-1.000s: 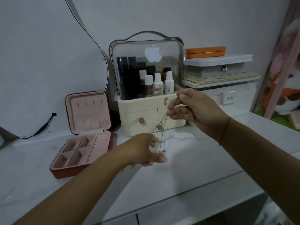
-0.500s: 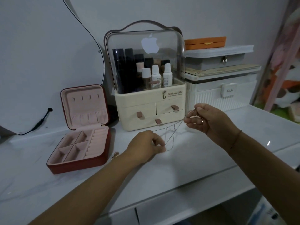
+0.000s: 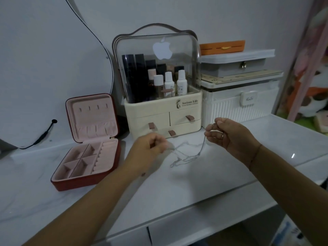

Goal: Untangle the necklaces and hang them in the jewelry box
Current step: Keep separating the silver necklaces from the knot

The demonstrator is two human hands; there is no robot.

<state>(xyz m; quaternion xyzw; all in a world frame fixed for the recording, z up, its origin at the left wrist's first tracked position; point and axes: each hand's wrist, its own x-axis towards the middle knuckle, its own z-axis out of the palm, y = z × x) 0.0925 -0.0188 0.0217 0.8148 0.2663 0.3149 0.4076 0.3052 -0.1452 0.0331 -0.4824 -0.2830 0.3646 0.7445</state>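
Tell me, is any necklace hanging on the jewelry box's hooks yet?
No: the lid hooks of the jewelry box are bare; the left hand and right hand hold the tangled necklaces.

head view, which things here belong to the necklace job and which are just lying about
Job: necklaces, tangled, pinched by left hand and right hand; open jewelry box.
Lying about: cosmetics organizer, white case, grey box, orange box.

Just one wide-angle cam on my head, looking forward and down, pretty close over the table (image 3: 195, 185).
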